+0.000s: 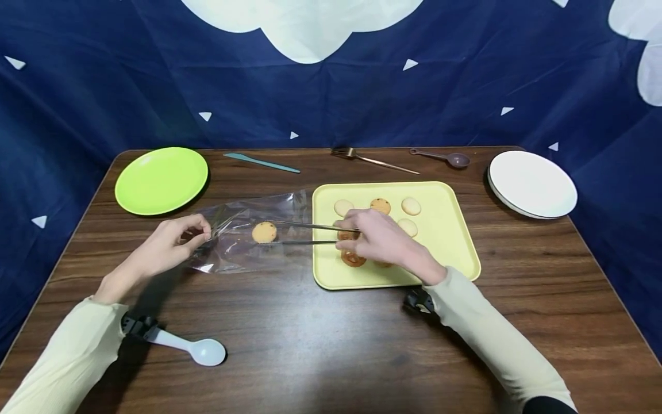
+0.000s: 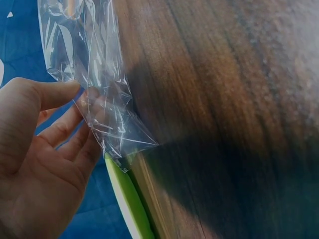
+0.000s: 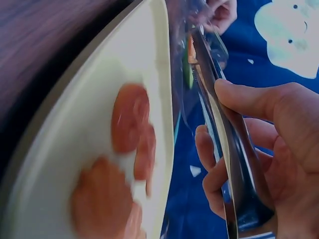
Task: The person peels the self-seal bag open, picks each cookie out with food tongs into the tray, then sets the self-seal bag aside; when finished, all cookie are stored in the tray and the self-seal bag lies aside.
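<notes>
My left hand (image 1: pixel 168 244) pinches the closed-looking left end of a clear plastic bag (image 1: pixel 243 261) between thumb and fingers; in the left wrist view the crinkled film (image 2: pixel 112 114) runs up from the fingertips. My right hand (image 1: pixel 380 234), over the tray, grips metal tongs (image 3: pixel 237 164) with the thumb on one arm and fingers on the other. The tongs reach left into the bag. A round golden cookie (image 1: pixel 264 232) with dark bits sits between their tips, within the bag. Beneath the right hand, a yellow tray (image 1: pixel 450 247) holds several cookies, pale and brown, some partly hidden.
A green plate (image 1: pixel 161 181) stands back left, and white stacked plates (image 1: pixel 532 184) back right. Along the far edge lie a blue knife (image 1: pixel 262 163), a copper fork (image 1: pixel 380 162) and a brown spoon (image 1: pixel 439 157). A white spoon (image 1: pixel 208 352) lies by the left sleeve.
</notes>
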Tool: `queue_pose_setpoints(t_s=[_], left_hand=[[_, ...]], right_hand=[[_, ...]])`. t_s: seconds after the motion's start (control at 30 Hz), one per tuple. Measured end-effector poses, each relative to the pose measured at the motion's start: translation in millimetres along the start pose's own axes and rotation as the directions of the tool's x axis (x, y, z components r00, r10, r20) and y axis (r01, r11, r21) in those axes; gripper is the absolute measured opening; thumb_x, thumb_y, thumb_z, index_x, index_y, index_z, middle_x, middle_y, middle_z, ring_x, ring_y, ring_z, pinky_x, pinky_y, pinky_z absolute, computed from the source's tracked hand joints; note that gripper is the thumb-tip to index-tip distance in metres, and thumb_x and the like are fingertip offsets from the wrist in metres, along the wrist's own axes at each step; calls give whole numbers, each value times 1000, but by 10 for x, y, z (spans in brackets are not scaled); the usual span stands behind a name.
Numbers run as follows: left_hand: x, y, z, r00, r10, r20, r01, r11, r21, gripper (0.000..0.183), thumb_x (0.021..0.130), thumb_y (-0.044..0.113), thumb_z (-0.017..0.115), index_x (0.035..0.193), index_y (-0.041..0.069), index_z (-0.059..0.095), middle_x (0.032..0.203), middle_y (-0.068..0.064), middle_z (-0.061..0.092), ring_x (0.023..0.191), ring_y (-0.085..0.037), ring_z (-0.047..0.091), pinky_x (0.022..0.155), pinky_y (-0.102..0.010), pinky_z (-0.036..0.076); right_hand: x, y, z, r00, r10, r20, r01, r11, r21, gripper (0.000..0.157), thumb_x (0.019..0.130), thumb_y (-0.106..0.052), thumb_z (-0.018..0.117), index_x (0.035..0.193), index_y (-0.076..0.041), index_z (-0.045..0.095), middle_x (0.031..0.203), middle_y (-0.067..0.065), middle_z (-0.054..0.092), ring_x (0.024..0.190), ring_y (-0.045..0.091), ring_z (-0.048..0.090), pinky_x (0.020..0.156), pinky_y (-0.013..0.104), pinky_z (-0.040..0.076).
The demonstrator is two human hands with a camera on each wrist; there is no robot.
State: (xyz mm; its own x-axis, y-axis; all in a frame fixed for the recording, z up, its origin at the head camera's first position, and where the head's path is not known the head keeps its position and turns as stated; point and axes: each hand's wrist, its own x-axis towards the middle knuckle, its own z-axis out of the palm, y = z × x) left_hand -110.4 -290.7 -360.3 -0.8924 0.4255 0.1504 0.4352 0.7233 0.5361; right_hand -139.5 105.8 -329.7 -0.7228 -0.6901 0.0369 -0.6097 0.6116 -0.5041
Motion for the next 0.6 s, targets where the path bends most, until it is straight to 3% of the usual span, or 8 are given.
queue_pose_setpoints(t_s=[0.17, 0.37, 0.6], left_hand=[[2, 9, -4, 1000, 13, 13, -13, 1000, 7, 14, 87, -4, 61, 88, 11, 59, 81, -1, 61, 75, -8, 55, 61, -24, 43], [9, 10, -5, 1000, 6, 13, -6, 1000, 14, 14, 88, -3, 61, 88, 12, 59, 81, 0, 61, 76, -8, 55, 61, -24, 44], [5, 16, -15, 1000, 5, 12, -5, 1000, 18, 14, 88, -3, 61, 88, 11, 59, 80, -1, 61, 75, -7, 55, 60, -23, 43]], right_hand=[[-351, 168, -91, 996, 5, -86, -4, 1000, 9, 34, 85, -25, 71, 114, -8, 68, 101, 3, 66, 72, 10, 56, 63, 28, 45], [-805, 366, -223, 988, 24, -152, -23, 1000, 8, 40, 83, -22, 73, 116, -1, 65, 95, 4, 67, 66, 9, 53, 61, 27, 44], [-1347, 546, -348, 967, 88, -238, -93, 996, -13, 33, 82, -19, 74, 113, -9, 68, 93, -4, 66, 70, 7, 53, 61, 24, 43]])
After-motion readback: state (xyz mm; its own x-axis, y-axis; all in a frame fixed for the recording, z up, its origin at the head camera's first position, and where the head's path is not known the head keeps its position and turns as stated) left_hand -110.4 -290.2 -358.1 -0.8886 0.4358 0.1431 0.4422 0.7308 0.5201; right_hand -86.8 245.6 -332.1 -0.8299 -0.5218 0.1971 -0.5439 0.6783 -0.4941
